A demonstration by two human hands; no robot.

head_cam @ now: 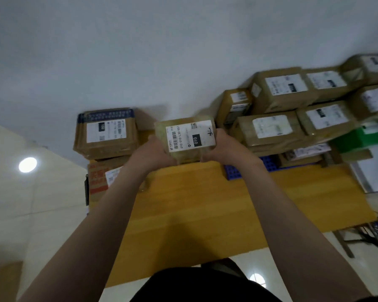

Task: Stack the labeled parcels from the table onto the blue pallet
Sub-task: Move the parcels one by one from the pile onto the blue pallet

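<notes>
So I've got the small 010 parcel mid-frame above the worktop, left hand and right hand each curled round an end, and it looks light, stiff and tape-slick, so squeezing the ends seems safest.

Printed on the white label of the held parcel: "010-010-L30-SS1", with "010" in a black block. Seemingly "160" in a black block on the label of the left parcel.
</notes>
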